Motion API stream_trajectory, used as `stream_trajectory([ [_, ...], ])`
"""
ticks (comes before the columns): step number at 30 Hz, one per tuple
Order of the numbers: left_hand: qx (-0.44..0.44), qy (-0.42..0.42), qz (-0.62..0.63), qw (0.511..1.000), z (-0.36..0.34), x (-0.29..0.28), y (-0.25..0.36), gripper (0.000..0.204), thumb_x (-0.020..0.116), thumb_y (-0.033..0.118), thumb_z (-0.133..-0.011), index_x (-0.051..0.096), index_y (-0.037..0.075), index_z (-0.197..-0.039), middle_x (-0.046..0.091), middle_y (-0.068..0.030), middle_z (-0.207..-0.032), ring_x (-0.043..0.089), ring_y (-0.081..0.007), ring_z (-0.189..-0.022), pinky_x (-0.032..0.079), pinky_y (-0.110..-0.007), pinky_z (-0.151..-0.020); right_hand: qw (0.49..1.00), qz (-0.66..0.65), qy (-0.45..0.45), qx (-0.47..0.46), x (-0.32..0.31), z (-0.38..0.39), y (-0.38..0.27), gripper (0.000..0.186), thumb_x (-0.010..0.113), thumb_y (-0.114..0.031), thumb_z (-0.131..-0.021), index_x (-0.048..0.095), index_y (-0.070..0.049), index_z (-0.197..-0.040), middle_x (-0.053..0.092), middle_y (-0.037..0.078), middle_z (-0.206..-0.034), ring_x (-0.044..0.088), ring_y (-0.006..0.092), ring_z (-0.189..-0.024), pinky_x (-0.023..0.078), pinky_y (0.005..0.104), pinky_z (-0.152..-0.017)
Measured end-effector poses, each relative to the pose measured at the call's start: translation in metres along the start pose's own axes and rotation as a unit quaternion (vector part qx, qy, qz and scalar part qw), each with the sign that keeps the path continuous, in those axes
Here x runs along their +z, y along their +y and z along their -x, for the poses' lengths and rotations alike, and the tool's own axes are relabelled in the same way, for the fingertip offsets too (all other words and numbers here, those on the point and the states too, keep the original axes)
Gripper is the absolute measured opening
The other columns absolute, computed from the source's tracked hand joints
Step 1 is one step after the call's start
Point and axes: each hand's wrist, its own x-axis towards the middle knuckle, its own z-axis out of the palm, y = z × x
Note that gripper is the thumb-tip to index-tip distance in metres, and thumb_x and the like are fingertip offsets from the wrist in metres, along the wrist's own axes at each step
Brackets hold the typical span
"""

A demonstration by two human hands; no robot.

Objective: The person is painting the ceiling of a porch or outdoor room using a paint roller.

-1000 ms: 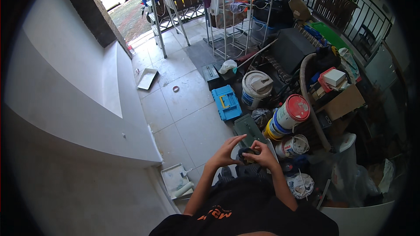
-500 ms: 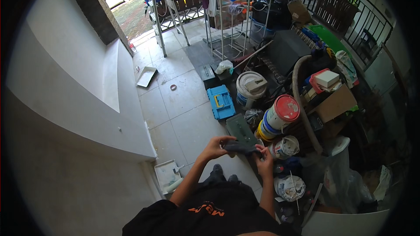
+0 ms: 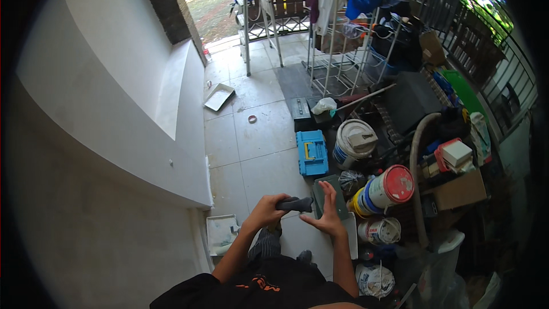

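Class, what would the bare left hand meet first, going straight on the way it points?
Most likely the open, bare right hand, near the free end of the elongated dark grey object held in the left hand; exact depth is unclear.

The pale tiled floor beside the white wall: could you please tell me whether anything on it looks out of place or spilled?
A small reddish ring, perhaps a tape roll, lies loose on the pale grey floor tiles, seemingly dropped or left there. The tiles around it look smudged, but I cannot make out any wet spill.
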Motion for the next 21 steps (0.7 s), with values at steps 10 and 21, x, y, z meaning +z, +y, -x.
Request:
stream_trajectory([
  [10, -0.019, 0.113, -0.018, 0.993, -0.048, -0.155, -0.063, 0.032, 0.064, 0.004, -0.068, 0.063, 0.006, -0.1, 0.064, -0.0132, -0.078, 0.063, -0.0229, -0.071, 0.049, -0.032, -0.066, 0.941, 0.007, -0.337, -0.028, 0.136, -0.176, -0.017, 0.029, 0.064, -0.012, -0.068, 0.056, 0.002, -0.093, 0.063, 0.015, -0.077, 0.064, 0.0247, -0.075, 0.048, 0.0317, -0.068],
  [21, -0.14, -0.01, 0.088, 0.986, -0.188, -0.186, -0.136, 0.033, 0.063, 0.011, -0.065, 0.055, 0.0, -0.096, 0.057, -0.0114, -0.068, 0.054, -0.0166, -0.062, 0.045, -0.029, -0.061, 0.975, -0.035, -0.218, -0.006, 0.152, -0.326, 0.025, 0.033, 0.063, -0.01, -0.063, 0.064, 0.002, -0.093, 0.064, 0.01, -0.074, 0.061, 0.0143, -0.067, 0.049, 0.0265, -0.064],
])
